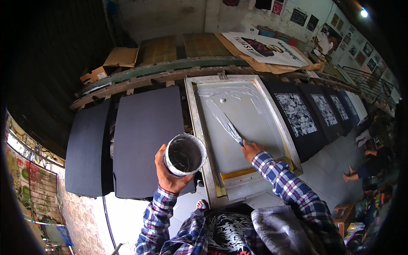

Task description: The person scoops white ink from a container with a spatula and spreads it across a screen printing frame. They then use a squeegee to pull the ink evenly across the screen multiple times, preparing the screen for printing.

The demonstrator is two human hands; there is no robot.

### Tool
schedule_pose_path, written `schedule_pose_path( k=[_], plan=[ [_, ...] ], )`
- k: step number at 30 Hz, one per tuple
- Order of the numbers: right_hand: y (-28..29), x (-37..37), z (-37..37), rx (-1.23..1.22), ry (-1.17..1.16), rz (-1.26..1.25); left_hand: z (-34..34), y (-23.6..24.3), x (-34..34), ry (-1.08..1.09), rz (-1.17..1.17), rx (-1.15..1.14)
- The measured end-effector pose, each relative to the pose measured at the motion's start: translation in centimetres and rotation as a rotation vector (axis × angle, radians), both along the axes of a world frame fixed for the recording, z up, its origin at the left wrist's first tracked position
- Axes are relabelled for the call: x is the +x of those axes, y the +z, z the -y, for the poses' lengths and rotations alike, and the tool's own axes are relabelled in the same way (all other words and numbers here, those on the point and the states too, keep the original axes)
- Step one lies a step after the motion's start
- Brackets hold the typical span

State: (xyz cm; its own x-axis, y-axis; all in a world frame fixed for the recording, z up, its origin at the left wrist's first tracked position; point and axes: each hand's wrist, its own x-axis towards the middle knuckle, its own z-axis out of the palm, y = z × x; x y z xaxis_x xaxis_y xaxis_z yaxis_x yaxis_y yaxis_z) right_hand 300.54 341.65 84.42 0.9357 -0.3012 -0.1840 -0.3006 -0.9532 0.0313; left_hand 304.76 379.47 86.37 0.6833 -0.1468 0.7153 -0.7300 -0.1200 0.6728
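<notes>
My left hand (172, 178) grips a tub (183, 155) with a white, paint-smeared rim and a dark grey inside, tilted so its opening shows, left of the screen frame (191, 110). My right hand (250, 149) is closed on a spatula (233, 131) coated in white paste, its blade over the screen's pale mesh (255, 123). Streaks and a small blob of white paste (222, 100) lie on the upper part of the mesh.
Plain dark cloth-covered boards (146, 117) lie left, printed dark ones (297, 114) right. A rail (159, 72) runs behind, with cardboard boxes (121, 57) and a poster (263, 46). Bare feet (350, 176) and a person's dark-clothed leg (367, 165) show at right.
</notes>
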Motion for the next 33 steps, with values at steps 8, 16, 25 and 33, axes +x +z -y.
schedule_pose_path(
  k=[8, 16, 25, 33],
  plan=[
    [7.3, -7.3, 0.9, 0.098, -0.082, 0.284, 4.2, -0.8, 0.2, -0.141, -0.017, -0.017],
    [16.8, -19.4, 6.4, 0.688, -0.150, 0.774, 12.9, 1.9, -1.1, -0.128, 0.060, 0.242],
    [28.3, -38.5, 13.8, 0.727, -0.056, 0.631, 29.9, 6.2, -11.4, -0.380, 0.100, 0.196],
    [28.1, -56.5, 27.7, 1.234, -0.081, 0.963, 51.1, 9.6, -32.4, -0.727, 0.116, 0.146]
  ],
)
